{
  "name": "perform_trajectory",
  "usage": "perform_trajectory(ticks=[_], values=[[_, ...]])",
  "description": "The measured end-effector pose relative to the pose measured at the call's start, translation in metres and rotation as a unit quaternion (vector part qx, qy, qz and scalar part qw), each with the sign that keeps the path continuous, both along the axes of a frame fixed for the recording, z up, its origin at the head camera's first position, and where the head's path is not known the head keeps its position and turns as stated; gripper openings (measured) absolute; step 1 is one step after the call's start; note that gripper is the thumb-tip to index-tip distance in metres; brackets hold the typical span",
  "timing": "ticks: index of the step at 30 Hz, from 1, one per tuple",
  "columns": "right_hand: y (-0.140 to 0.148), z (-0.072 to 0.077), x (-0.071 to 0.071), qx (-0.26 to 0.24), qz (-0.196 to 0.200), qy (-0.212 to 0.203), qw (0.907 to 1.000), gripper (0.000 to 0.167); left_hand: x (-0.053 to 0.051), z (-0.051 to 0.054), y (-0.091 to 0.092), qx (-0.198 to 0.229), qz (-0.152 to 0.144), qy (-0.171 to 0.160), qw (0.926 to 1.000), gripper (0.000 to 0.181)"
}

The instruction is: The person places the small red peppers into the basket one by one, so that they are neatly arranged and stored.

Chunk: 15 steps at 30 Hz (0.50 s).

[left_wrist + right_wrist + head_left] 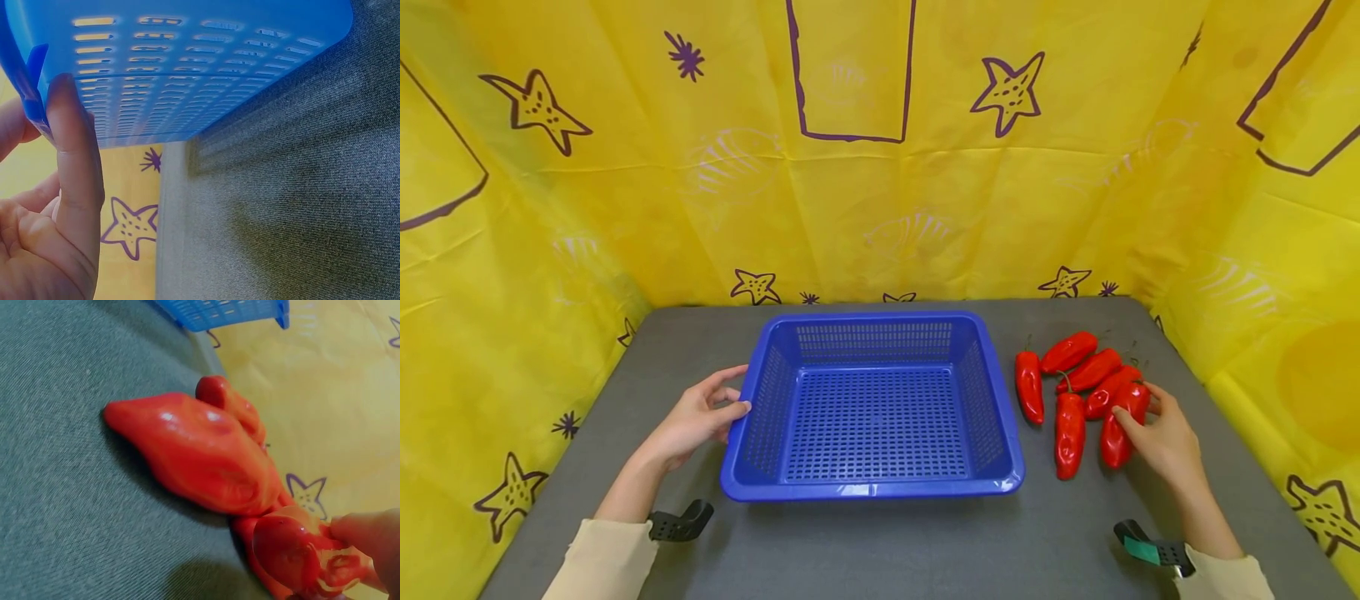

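Note:
A blue plastic basket [872,490] with slotted walls and a grid floor stands on the grey table, nothing inside it. My left hand [696,421] grips its left rim, the thumb on top. From the left wrist, the thumb lies along the basket's rim beside the slotted wall [212,47]. To the right of the basket lie several glossy red peppers. My right hand [1168,442] holds the rightmost pepper [1118,437] between thumb and fingers. In the right wrist view, this pepper [281,547] is at the fingertips, with another pepper [187,453] lying beyond it.
One pepper [1029,387] lies close to the basket's right side; another pepper [1070,437] points toward the front. Yellow cloth [880,225] with starfish drawings hangs behind and at both sides of the table [880,550]. Each wrist wears a black band.

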State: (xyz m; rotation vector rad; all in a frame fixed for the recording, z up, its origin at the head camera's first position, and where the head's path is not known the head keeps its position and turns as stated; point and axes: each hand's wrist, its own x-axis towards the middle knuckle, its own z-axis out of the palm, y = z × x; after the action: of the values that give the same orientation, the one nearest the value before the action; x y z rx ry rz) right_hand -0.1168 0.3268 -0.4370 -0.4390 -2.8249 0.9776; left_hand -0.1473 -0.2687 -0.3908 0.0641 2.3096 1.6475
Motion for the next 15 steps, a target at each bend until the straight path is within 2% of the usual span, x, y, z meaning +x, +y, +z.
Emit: perform_trajectory(ticks=[15], values=[[-0.017,0.023,-0.017,0.016,0.049,0.037,0.9980,0.069,-0.001,-0.001,0.000,0.006,0.003,-0.005,1.0000,0.067]])
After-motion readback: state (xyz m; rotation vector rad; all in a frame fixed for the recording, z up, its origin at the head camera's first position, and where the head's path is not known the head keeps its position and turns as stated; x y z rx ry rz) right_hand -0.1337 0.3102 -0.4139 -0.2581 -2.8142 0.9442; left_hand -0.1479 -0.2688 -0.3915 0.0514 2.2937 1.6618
